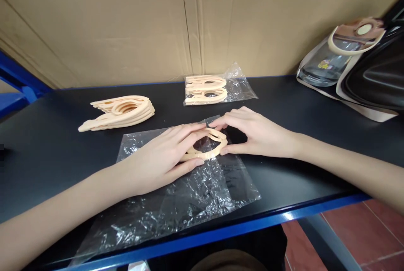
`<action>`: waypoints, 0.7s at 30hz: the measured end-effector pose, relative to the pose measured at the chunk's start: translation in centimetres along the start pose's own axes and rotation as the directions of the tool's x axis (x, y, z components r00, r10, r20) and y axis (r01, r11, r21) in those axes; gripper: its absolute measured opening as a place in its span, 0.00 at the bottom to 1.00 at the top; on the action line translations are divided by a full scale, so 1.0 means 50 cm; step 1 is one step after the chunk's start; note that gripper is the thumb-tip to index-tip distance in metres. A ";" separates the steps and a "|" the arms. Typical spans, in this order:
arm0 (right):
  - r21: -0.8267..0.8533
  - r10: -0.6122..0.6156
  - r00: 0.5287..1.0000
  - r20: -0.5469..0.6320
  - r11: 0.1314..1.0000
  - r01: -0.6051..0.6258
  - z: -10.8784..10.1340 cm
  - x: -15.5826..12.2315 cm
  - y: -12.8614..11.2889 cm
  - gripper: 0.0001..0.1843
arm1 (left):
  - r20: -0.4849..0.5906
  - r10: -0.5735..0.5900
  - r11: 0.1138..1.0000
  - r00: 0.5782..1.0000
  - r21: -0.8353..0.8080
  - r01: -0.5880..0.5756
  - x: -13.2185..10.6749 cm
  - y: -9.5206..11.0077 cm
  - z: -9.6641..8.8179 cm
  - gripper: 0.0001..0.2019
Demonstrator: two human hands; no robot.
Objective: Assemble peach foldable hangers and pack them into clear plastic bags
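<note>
A cream plastic piece with an oval opening, which looks like a folding hanger [215,152], lies flat at the middle of the table. My left hand [167,153] reaches over its left part, fingers at the far edge and thumb at the near edge, hiding much of it. At its right end, my right hand [249,132] grips it with the thumb near and the fingers on the far side. A clear plastic bag [164,212] spreads beneath my left hand and around the piece; I cannot tell whether the piece is inside it.
A loose stack of similar cream hangers [126,113] stands at the left. Behind my hands lies a clear bag of cream hangers [206,90]. At the right are a clear bottle [328,62] with a strap and a black bag [378,69]. The black table [284,178] has a blue edge.
</note>
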State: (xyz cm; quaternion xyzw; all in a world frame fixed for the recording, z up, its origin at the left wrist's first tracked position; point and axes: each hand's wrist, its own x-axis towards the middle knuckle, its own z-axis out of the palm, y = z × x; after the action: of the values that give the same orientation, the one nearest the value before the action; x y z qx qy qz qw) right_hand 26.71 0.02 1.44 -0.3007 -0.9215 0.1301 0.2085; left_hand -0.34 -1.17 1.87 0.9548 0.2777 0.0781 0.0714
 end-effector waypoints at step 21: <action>0.111 0.033 0.990 -0.136 0.994 -0.018 0.034 0.016 0.005 0.13 | 0.006 0.033 0.997 0.999 0.071 -0.034 0.008 -0.007 0.008 0.31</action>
State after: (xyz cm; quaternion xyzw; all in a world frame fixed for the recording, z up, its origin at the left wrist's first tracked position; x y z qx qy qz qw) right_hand 25.46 0.52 0.09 -0.3090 -0.8925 0.1620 0.2857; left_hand -0.09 -0.69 1.48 0.9614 0.2641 0.0672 0.0368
